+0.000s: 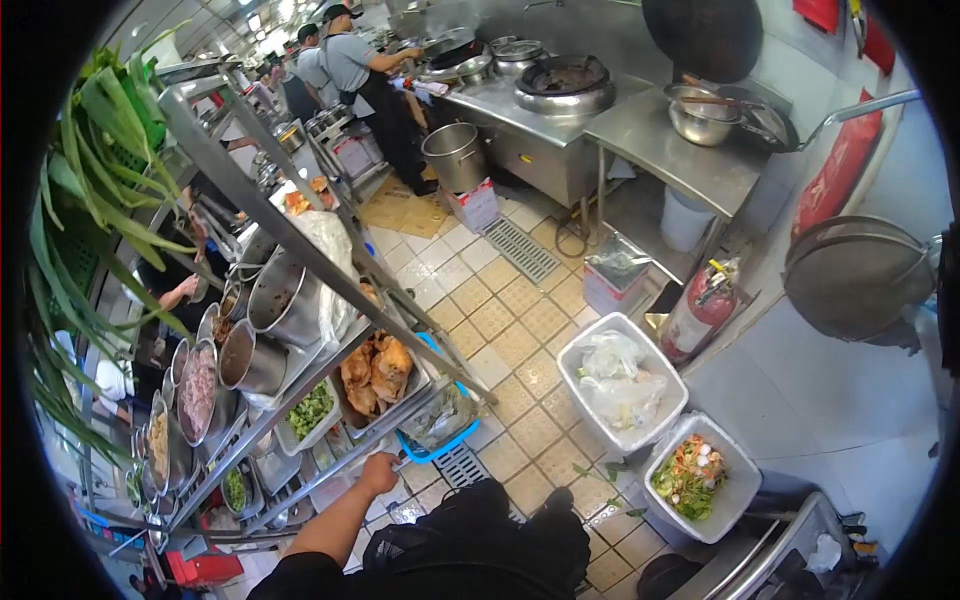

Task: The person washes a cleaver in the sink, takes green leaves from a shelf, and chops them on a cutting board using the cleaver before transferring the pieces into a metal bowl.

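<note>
My left hand (380, 473) reaches out low beside the metal rack, its fingers curled closed near the corner of a blue-rimmed basket (441, 447). A small dark piece shows at the fingertips, but I cannot make out what it is. Inside the basket lies something greyish and clear, like plastic. Just above, on the rack, a metal tray holds browned cooked poultry (376, 372). Next to it stands a white tub of chopped green vegetables (310, 410). My right hand is out of view.
The steel rack (290, 240) carries pots and a bowl of raw meat (197, 393); leafy greens hang at left. On the tiled floor stand a white bin of plastic bags (622, 385), a scrap bin (703, 478) and a fire extinguisher (700, 310). A co-worker (375, 95) stands by the stoves.
</note>
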Tool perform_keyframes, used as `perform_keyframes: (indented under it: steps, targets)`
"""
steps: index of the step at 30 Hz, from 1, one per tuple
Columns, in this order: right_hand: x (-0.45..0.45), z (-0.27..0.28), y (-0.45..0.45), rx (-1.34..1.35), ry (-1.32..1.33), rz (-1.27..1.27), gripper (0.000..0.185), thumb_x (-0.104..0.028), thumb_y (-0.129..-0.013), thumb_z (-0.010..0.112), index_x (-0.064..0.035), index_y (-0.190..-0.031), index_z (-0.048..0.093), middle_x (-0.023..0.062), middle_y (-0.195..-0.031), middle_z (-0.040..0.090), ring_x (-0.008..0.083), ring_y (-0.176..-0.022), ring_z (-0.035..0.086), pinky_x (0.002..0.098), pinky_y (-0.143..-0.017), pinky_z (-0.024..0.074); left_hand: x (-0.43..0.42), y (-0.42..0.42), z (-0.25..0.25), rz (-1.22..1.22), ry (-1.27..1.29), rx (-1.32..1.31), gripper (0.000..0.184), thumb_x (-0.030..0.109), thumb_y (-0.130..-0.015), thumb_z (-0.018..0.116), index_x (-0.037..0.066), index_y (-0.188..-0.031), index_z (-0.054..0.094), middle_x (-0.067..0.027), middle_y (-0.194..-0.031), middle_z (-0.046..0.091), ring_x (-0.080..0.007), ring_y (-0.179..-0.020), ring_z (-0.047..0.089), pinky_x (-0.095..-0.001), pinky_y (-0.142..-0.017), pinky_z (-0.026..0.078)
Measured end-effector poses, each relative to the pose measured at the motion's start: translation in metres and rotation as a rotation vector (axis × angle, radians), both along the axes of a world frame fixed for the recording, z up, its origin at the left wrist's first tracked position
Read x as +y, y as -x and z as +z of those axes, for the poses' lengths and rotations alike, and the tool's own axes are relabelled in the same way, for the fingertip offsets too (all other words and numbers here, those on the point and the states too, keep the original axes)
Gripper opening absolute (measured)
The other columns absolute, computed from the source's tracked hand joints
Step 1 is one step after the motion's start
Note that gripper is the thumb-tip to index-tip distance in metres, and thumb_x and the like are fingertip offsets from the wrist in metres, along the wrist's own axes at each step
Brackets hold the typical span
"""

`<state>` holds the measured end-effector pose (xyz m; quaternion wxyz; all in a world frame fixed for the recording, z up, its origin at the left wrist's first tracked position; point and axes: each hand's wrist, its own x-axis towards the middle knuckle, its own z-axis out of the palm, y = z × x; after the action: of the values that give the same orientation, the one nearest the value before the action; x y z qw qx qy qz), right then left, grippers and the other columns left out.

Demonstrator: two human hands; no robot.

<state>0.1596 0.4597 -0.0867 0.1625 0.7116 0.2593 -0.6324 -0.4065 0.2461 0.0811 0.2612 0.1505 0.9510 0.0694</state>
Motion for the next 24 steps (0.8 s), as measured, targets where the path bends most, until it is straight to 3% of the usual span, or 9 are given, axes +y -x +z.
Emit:
perform_keyframes:
  steps: [3,4,6,9,12,16,19,23,24]
  targets:
    - [0.064,0.024,0.023,0.117,-0.181,0.164,0.046,-0.039,-0.098,0.05,-0.0072,-0.066,0.059,0.0062,-0.051,0.05,0.0177,-0.042,0.049,0.0339,-0.038,0.038,0.022,0.008,-0.037,-0.187,0.002,0.06,0.028,0.02,-0.068,0.075,0.011,-0.094,0.076,-0.0203,-0.099,0.071,-0.0393,-0.102,0.065,-0.0445,-0.094,0.051]
    - [0.089,0.046,0.047,0.168,-0.253,0.249,0.046,-0.04,-0.098,0.05,-0.0071,-0.066,0.06,0.0063,-0.051,0.05,0.0177,-0.042,0.049,0.0339,-0.038,0.0379,0.039,0.024,-0.039,-0.228,0.163,-0.201,0.036,0.031,-0.069,0.078,0.014,-0.1,0.075,-0.0217,-0.112,0.068,-0.0411,-0.107,0.063,-0.0458,-0.097,0.05]
    - [0.145,0.113,0.089,0.336,-0.364,0.583,0.05,-0.045,-0.099,0.049,-0.0101,-0.067,0.064,0.0043,-0.047,0.051,0.0177,-0.042,0.052,0.0344,-0.044,0.0416,0.015,0.081,-0.173,-0.533,0.342,-0.176,0.066,0.043,-0.075,0.075,0.008,-0.129,0.061,-0.0189,-0.128,0.063,-0.0345,-0.113,0.062,-0.0448,-0.095,0.051]
    - [0.176,0.238,0.123,0.238,-0.852,0.571,0.041,-0.047,-0.101,0.051,-0.0099,-0.111,0.066,0.003,-0.09,0.068,0.0158,-0.085,0.062,0.0305,-0.077,0.0505,0.253,0.112,-0.175,-0.647,0.065,-0.128,0.062,0.043,-0.076,0.074,0.008,-0.126,0.062,-0.0192,-0.125,0.063,-0.0346,-0.111,0.063,-0.0451,-0.094,0.051]
    - [0.181,0.391,0.094,0.333,-1.186,0.279,0.028,-0.033,-0.098,0.063,-0.0075,-0.108,0.065,0.0032,-0.091,0.069,0.0113,-0.083,0.06,0.031,-0.075,0.0508,0.459,0.032,-0.132,-0.898,-0.252,-0.119,0.058,0.043,-0.077,0.073,0.007,-0.122,0.064,-0.0194,-0.122,0.064,-0.0348,-0.109,0.064,-0.0454,-0.092,0.051]
    - [0.152,0.567,0.041,-0.383,-1.777,0.263,0.023,-0.023,-0.095,0.067,-0.0054,-0.109,0.066,0.0055,-0.089,0.069,0.0139,-0.081,0.066,0.0313,-0.071,0.0527,0.552,-0.047,-0.079,-1.032,-0.436,-0.17,0.053,0.042,-0.079,0.071,0.006,-0.117,0.065,-0.0198,-0.118,0.066,-0.035,-0.107,0.064,-0.0458,-0.091,0.052]
    - [0.128,0.66,0.002,-0.816,-2.019,0.087,0.013,-0.015,-0.093,0.068,-0.0044,-0.101,0.067,0.0007,-0.082,0.065,0.007,-0.073,0.056,0.0244,-0.067,0.0477,0.575,-0.093,-0.052,-1.109,-0.504,-0.211,0.05,0.042,-0.08,0.07,0.005,-0.114,0.067,-0.02,-0.115,0.066,-0.0352,-0.105,0.065,-0.0462,-0.09,0.052]
    - [0.147,0.771,-0.087,-1.238,-2.302,-0.106,0.014,-0.017,-0.093,0.067,-0.0041,-0.099,0.067,0.0014,-0.08,0.065,0.0075,-0.073,0.057,0.0252,-0.069,0.0482,0.577,-0.13,-0.044,-1.127,-0.499,-0.213,0.047,0.042,-0.081,0.068,0.004,-0.109,0.068,-0.0204,-0.111,0.068,-0.0354,-0.103,0.066,-0.0466,-0.088,0.052]
    - [0.153,0.806,-0.118,-1.534,-2.287,0.078,0.018,-0.021,-0.092,0.067,-0.0058,-0.101,0.067,0.0048,-0.078,0.066,0.0134,-0.072,0.06,0.028,-0.07,0.0497,0.574,-0.133,-0.046,-1.11,-0.484,-0.201,0.046,0.042,-0.082,0.068,0.004,-0.108,0.069,-0.0205,-0.11,0.068,-0.0354,-0.102,0.066,-0.0467,-0.088,0.052]
